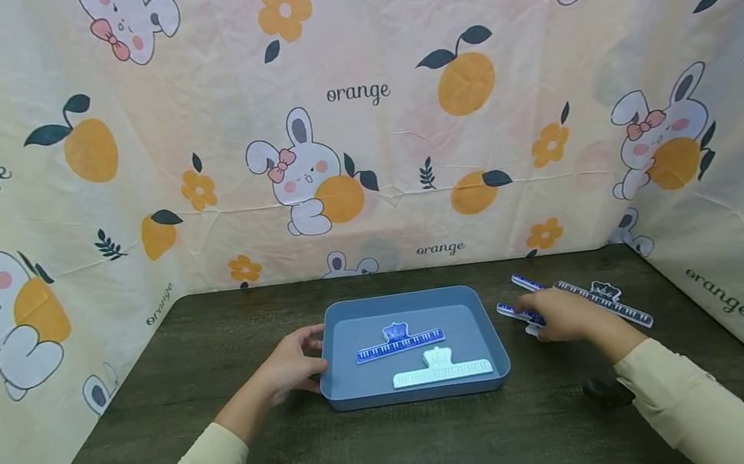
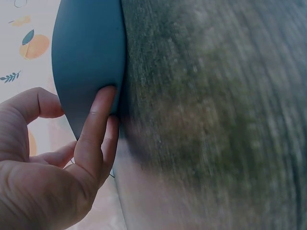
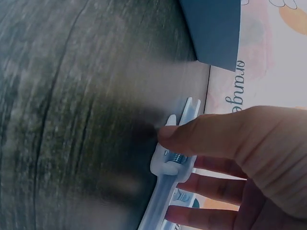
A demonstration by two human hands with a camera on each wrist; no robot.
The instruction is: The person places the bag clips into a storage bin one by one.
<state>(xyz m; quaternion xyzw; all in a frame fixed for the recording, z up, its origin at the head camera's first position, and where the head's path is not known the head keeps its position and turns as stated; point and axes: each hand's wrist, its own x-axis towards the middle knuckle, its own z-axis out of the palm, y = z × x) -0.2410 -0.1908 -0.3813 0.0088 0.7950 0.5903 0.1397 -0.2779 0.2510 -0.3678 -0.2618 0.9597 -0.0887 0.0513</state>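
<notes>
The fingers of my left hand (image 1: 294,364) grip the left side of a blue-grey tray (image 1: 420,395); the left wrist view has fingertips against the tray's outer wall (image 2: 88,48). Inside the tray lie a blue bag clip (image 1: 400,346) and a mint-green bag clip (image 1: 441,372). To the right of the tray, my right hand (image 1: 556,315) pinches a blue-and-white bag clip (image 1: 520,314). Its thumb lies by the clip's spring, and the other fingers are on the far side of the clip (image 3: 163,201) in the right wrist view.
Behind the right hand lies another blue clip (image 1: 527,282), partly hidden. A dark-blue clip (image 1: 603,299) rests on the table further right. The dark wooden table (image 1: 440,448) meets a printed cloth (image 1: 389,145) at its back and sides.
</notes>
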